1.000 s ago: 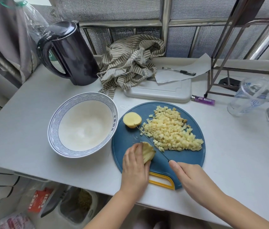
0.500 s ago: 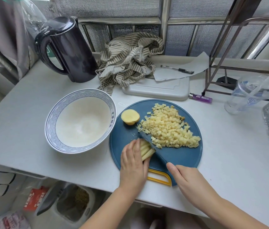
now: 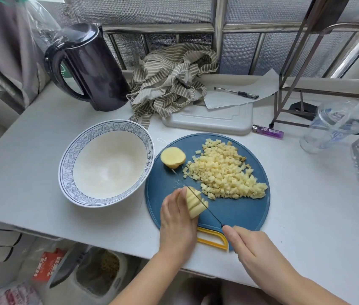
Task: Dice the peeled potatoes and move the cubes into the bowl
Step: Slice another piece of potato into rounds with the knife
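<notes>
While the knife [image 3: 205, 204] stood edge-down across the sliced potato piece [image 3: 196, 205] near the front of the blue cutting board [image 3: 235, 214], the left hand [image 3: 178, 219] held that piece from its left side, fingers curled over it and just beside the blade. The right hand [image 3: 253, 247] was clamped round the knife handle, which it hid almost wholly, with the forefinger laid forward toward the blade. An uncut potato half [image 3: 172, 157] sat flat-side down at the board's far left, and the pile of cubes [image 3: 224, 172] spread over the board's right half. The bowl [image 3: 65, 172], touching the board's left edge, held no cubes; none had been moved yet. Judged: dicing was well along, with one piece in hand and one half to go. Main risk was a nicked fingertip, since the left fingers sat so near the edge and the piece was small. The loose slices looked likely to fan apart or skid under pressure, giving uneven cubes. The board's yellow handle lay at the table [image 3: 42, 119] edge, so a hard push could shift the board toward the person. A careless sweep toward the bowl could scatter cubes onto the table.
</notes>
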A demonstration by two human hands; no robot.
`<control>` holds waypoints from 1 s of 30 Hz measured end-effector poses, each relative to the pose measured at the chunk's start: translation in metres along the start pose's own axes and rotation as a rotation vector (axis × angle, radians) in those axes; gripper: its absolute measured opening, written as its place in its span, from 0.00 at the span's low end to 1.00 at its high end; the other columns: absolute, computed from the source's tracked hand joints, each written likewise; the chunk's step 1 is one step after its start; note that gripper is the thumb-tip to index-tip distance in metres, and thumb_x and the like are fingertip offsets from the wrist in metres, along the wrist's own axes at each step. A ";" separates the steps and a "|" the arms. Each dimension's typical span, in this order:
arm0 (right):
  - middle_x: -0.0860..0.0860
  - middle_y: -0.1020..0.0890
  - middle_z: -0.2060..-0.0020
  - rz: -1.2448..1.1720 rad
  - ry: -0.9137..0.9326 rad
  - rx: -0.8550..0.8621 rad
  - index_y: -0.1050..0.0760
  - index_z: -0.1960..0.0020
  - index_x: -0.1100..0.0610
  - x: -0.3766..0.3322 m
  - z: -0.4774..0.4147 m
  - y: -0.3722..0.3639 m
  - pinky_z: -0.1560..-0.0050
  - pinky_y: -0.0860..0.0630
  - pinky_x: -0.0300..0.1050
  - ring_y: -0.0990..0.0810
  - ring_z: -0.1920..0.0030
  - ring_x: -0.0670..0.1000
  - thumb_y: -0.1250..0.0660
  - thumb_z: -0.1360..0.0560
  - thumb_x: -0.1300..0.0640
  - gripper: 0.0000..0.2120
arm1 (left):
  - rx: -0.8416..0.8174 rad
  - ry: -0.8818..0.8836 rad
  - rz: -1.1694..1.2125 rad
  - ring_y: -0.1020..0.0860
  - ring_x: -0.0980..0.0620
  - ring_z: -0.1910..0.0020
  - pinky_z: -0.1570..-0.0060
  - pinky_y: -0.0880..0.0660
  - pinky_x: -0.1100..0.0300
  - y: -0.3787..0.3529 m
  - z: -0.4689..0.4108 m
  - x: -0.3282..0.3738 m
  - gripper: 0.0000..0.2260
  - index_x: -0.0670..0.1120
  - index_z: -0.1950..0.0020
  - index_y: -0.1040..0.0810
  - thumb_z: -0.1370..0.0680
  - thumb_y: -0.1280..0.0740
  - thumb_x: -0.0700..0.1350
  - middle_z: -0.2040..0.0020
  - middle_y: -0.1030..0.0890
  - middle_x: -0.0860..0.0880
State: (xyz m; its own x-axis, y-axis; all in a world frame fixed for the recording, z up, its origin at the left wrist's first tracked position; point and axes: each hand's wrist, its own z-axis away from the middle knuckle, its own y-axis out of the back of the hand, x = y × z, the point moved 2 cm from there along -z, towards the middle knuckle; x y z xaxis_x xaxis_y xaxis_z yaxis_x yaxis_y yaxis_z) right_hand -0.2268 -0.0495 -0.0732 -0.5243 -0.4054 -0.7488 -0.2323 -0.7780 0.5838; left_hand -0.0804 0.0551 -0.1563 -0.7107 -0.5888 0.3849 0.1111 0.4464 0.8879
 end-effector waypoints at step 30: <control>0.51 0.31 0.71 0.119 -0.015 0.008 0.37 0.64 0.53 0.019 -0.006 -0.016 0.58 0.31 0.47 0.28 0.65 0.51 0.72 0.38 0.19 0.43 | 0.001 0.011 -0.041 0.32 0.41 0.39 0.39 0.28 0.44 0.000 -0.002 0.005 0.27 0.37 0.31 0.36 0.23 0.43 0.53 0.37 0.32 0.42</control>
State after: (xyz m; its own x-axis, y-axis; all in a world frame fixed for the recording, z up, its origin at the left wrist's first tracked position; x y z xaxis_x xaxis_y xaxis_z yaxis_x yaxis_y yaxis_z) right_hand -0.2282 -0.0475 -0.0992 -0.5609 -0.4870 -0.6695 -0.1748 -0.7208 0.6707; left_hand -0.0826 0.0513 -0.1536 -0.7068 -0.6139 0.3514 0.0819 0.4224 0.9027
